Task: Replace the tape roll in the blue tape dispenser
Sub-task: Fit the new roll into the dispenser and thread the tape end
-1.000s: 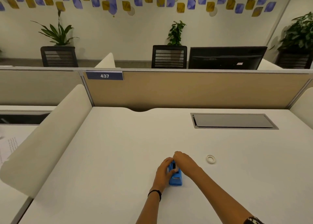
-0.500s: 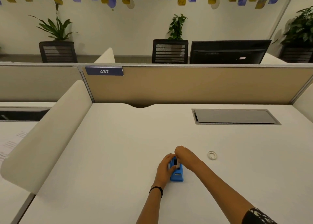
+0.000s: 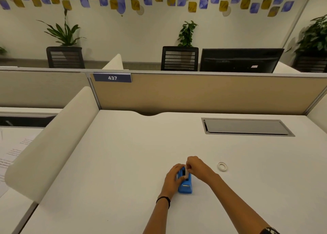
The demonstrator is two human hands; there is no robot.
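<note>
The blue tape dispenser [image 3: 185, 187] stands on the white desk [image 3: 132, 163], its cutter end towards me. My left hand [image 3: 172, 178] wraps around its left side and holds it down. My right hand [image 3: 195, 165] is closed above the dispenser's far end, fingertips pinched at the roll slot; what they pinch is too small to make out. A small white tape ring [image 3: 222, 166] lies flat on the desk to the right, apart from both hands.
A grey cable hatch [image 3: 247, 126] is set in the desk at the back right. A tan partition [image 3: 203, 94] closes the far edge, and a white curved divider [image 3: 53, 140] runs along the left. Papers [image 3: 10, 156] lie on the neighbouring desk.
My right hand has drawn back slightly and its fingers have tightened over the dispenser's top. The left hand keeps its hold. The view has shifted a little.
</note>
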